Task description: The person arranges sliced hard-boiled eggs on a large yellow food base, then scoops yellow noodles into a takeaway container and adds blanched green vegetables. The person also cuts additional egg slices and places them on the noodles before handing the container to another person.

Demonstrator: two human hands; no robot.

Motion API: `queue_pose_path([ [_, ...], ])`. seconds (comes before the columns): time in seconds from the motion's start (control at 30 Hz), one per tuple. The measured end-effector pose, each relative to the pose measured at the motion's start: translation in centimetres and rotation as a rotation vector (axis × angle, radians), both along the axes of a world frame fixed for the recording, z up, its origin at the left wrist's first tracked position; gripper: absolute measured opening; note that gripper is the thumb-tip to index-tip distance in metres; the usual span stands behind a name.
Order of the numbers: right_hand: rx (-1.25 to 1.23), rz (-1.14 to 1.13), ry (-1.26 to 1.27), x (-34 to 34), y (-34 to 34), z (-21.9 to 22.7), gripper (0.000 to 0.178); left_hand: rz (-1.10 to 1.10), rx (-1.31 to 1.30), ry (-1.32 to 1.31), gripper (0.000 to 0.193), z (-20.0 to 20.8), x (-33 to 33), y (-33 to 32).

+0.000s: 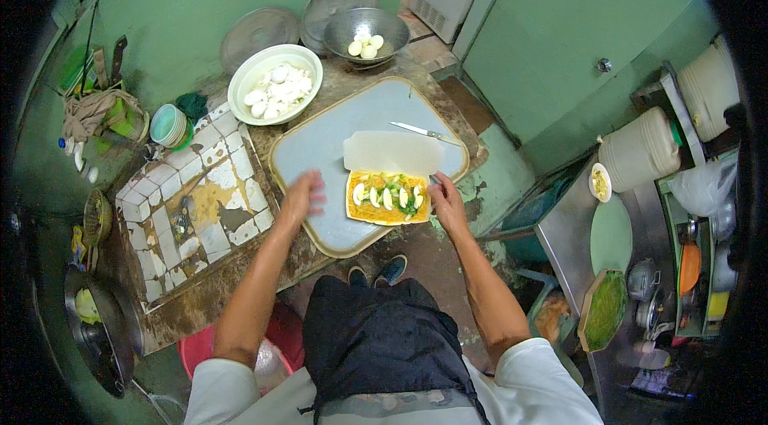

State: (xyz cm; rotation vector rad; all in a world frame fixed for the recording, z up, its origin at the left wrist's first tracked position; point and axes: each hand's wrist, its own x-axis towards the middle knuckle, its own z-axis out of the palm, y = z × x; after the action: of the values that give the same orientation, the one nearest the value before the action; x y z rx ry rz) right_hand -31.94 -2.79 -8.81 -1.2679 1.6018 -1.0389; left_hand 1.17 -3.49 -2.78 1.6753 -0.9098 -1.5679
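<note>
An open paper takeout box [392,151] lies on a grey-blue tray [320,145], its white lid folded back on the far side. Orange-yellow noodles [376,214] fill it, topped with a row of boiled egg slices [387,198] and chopped greens. My right hand [448,202] is at the box's right edge, fingers bent against the corner by the lid. To the left of the box my left hand [302,198] hovers over the tray, holding nothing, its fingers stretched out and blurred by motion. A knife [416,131] lies beyond the lid.
Behind the tray stand a pale bowl of white pieces [276,89] and a dark wok with peeled eggs [368,45]. A broken tiled counter [200,201] is at left. On the metal table at right are a small dish [600,182] and a tray of greens [604,311].
</note>
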Motion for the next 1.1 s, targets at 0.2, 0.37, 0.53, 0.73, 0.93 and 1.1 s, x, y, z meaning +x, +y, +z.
queue_pose_path([
  [0.2, 0.040, -0.003, 0.143, 0.4, -0.4, 0.4, 0.038, -0.136, -0.065, 0.173, 0.051, -2.7, -4.3, 4.7],
  [0.37, 0.256, -0.204, -0.652, 0.7, 5.2, -0.6, 0.050, -0.238, -0.070, 0.111, 0.043, -2.2, -5.9, 3.6],
  [0.53, 0.305, -0.300, -1.107, -0.8, 7.7, -0.7, 0.067, -0.336, -0.058, 0.105, 0.041, -1.3, -9.5, 3.1],
  [0.73, 0.197, -0.510, -1.013, -6.7, 6.2, 3.3, 0.063, -0.357, 0.021, 0.168, 0.051, 0.7, -15.6, -0.4],
  [0.93, 0.008, -0.607, -1.161, -16.0, 1.3, 6.1, 0.060, -0.097, 0.221, 1.136, 0.077, 0.2, -30.8, -5.4],
  [1.1, -0.074, -0.757, -1.122, -22.6, -3.7, 6.8, 0.051, -0.071, 0.206, 1.342, 0.062, 0.9, -44.9, -10.6],
])
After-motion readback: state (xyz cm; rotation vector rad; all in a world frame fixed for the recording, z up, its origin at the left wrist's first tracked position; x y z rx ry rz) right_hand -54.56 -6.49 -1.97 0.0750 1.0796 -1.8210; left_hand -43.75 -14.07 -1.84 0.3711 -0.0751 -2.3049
